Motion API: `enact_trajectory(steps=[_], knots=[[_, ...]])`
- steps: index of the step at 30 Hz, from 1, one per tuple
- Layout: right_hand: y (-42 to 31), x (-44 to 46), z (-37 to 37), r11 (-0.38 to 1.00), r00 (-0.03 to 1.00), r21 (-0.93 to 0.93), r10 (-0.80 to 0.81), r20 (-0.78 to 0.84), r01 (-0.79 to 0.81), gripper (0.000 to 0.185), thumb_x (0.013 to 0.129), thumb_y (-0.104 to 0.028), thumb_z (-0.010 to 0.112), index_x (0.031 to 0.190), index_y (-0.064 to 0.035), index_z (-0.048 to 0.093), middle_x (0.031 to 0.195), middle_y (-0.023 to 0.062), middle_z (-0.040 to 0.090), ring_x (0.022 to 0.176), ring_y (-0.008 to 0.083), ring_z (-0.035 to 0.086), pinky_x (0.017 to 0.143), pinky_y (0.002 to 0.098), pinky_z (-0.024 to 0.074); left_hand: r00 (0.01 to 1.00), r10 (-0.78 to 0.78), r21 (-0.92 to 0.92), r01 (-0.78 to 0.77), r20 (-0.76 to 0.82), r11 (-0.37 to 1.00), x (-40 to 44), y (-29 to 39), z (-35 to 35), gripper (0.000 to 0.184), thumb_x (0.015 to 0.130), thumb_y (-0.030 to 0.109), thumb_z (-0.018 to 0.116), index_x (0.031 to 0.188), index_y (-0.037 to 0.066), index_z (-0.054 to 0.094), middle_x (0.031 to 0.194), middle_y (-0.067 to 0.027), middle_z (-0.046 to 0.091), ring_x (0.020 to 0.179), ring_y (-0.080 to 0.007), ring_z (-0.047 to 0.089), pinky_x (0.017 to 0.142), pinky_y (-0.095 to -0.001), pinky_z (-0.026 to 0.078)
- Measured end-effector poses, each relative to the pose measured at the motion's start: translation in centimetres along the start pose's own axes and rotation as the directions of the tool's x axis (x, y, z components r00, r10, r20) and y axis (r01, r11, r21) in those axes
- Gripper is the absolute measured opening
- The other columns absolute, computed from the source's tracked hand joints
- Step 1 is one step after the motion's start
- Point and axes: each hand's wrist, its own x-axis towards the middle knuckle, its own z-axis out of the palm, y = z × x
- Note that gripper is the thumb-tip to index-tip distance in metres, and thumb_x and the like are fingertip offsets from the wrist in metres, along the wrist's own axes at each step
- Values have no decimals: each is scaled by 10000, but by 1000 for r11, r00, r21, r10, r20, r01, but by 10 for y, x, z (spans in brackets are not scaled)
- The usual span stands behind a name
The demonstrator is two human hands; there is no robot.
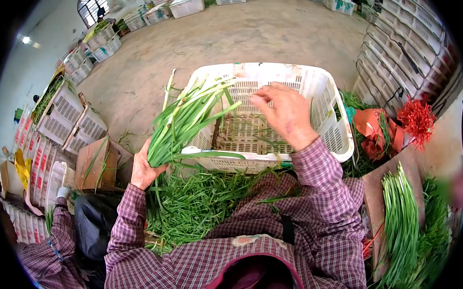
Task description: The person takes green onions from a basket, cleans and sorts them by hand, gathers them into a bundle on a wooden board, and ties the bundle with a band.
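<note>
My left hand (144,168) is wrapped round the lower part of a bunch of garlic chives (186,118), with green leaves and pale stalk ends fanning up and to the right. One long leaf hangs out sideways across the near rim of a white plastic crate (269,68). Above that crate my right hand (286,112) is raised, apart from the bunch. Its fingers are loosely bent toward the left, and nothing shows in them. Scraps of leaf and dirt lie on the crate's slotted bottom.
Loose green leaves (203,202) are heaped before my lap. To the right, trimmed chives (399,209) lie on a board near red ties (416,121). Stacked crates (408,49) rise behind them. A cardboard box (93,163) and another person's sleeve (60,245) are at left.
</note>
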Motion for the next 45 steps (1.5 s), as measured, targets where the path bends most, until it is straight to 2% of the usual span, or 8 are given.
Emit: enact_trajectory(steps=[4, 12, 15, 21, 24, 30, 39, 45], knots=[[-32, 9, 15, 1000, 988, 12, 15, 157, -17, 301, 861, -403, 624, 851, -121, 729, 777, 30, 682, 660, 167, 638, 581, 322, 513, 1000, -3, 36, 2, 26, 999, 3, 10, 6, 723, 621, 17, 722, 1301, 81, 485, 963, -119, 694, 929, -172, 680, 806, -313, 517], [29, 13, 32, 997, 986, -74, -22, -168, 10, 225, 889, -283, 561, 783, -148, 706, 677, -29, 593, 506, 72, 468, 430, 268, 413, 989, -8, -211, 40, 149, 977, 1, -6, 7, 708, 606, -53, 697, 1283, 35, 507, 1047, -21, 659, 958, -96, 578, 869, -273, 461], [46, 8, 16, 935, 983, -316, 178, 37, -158, 259, 890, -361, 582, 953, -154, 726, 756, -28, 668, 574, 86, 593, 548, 267, 491, 943, -136, -461, 270, 302, 845, -5, -17, 3, 605, 617, -107, 702, 1190, 34, 570, 1024, -1, 643, 975, -114, 558, 886, -288, 448], [-11, 6, 26, 908, 829, 136, 290, 479, -397, 365, 900, -342, 591, 1179, -111, 643, 791, 37, 701, 562, 115, 609, 621, 288, 532, 891, -150, -524, 380, 428, 762, -2, -13, 17, 438, 629, -63, 722, 1051, 16, 636, 950, -12, 657, 865, -118, 598, 797, -276, 488], [2, 6, 54, 896, 930, 327, 200, 309, -302, 333, 891, -295, 609, 1132, -71, 663, 816, 62, 718, 530, 108, 594, 604, 292, 537, 883, -141, -538, 392, 447, 747, 0, -8, 19, 478, 634, -43, 717, 1097, 18, 617, 984, -26, 655, 877, -127, 599, 785, -278, 495], [40, 0, 41, 977, 980, -80, 201, 1, -200, 222, 851, -231, 626, 948, -61, 732, 814, 65, 717, 556, 145, 610, 575, 329, 535, 796, -276, -560, 583, 539, 589, -7, -10, 16, 629, 613, -30, 713, 1221, 17, 557, 1071, -65, 641, 961, -174, 602, 826, -316, 502], [-16, 6, 12, 993, 995, -87, -82, -49, 78, 259, 775, -362, 712, 901, -138, 738, 1153, 49, 562, 1068, 212, 484, 868, 372, 439, 744, -252, -466, 606, 619, 645, -5, -24, 23, 697, 619, -35, 710, 1281, 13, 498, 1170, -85, 608, 1038, -194, 569, 873, -332, 480], [-22, 12, 51, 988, 988, -40, -148, -39, 147, 244, 767, -288, 710, 841, -56, 712, 1131, 63, 580, 1102, 230, 465, 948, 404, 358, 745, -245, -507, 620, 621, 599, -5, -13, 30, 702, 630, -31, 728, 1289, 14, 491, 1173, -92, 602, 1054, -201, 568, 899, -344, 474]])
